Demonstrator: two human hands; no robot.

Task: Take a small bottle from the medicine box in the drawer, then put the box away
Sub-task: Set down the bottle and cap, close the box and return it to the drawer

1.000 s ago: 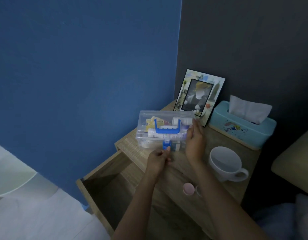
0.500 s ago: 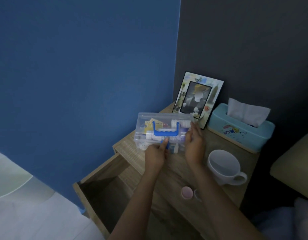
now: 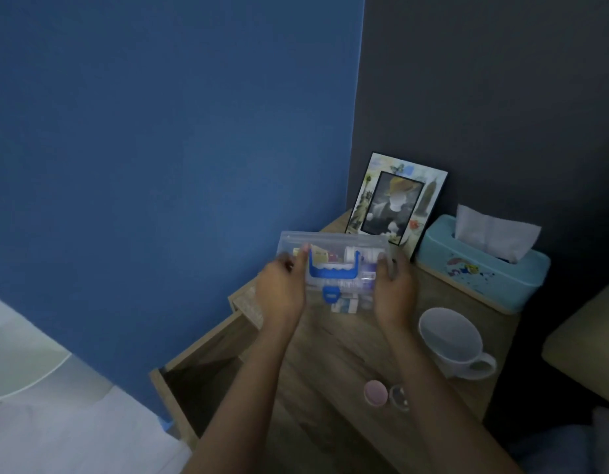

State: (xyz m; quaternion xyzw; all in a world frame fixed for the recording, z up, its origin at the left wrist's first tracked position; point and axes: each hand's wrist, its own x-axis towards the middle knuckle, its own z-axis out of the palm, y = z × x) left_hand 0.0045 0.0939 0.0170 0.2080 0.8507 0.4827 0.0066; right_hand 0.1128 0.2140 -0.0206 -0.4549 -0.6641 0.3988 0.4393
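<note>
The clear plastic medicine box (image 3: 333, 246) has a blue handle and a blue latch on its lid. I hold it by both ends over the wooden nightstand (image 3: 333, 357). My left hand (image 3: 281, 291) grips its left end and my right hand (image 3: 395, 292) grips its right end. Small packets and bottles show through the lid. A small bottle with a pink cap (image 3: 375, 392) lies on the nightstand near the front edge. The drawer (image 3: 200, 374) below stands pulled out, and its inside is dark.
A white mug (image 3: 450, 340) stands right of my right arm. A teal tissue box (image 3: 480, 265) and a picture frame (image 3: 395, 203) sit at the back against the dark wall. A small clear round object (image 3: 399, 397) lies beside the pink cap.
My left hand left the blue latch and moved to the box's left end. The box now sits between both hands, tilted toward me and slightly raised.
</note>
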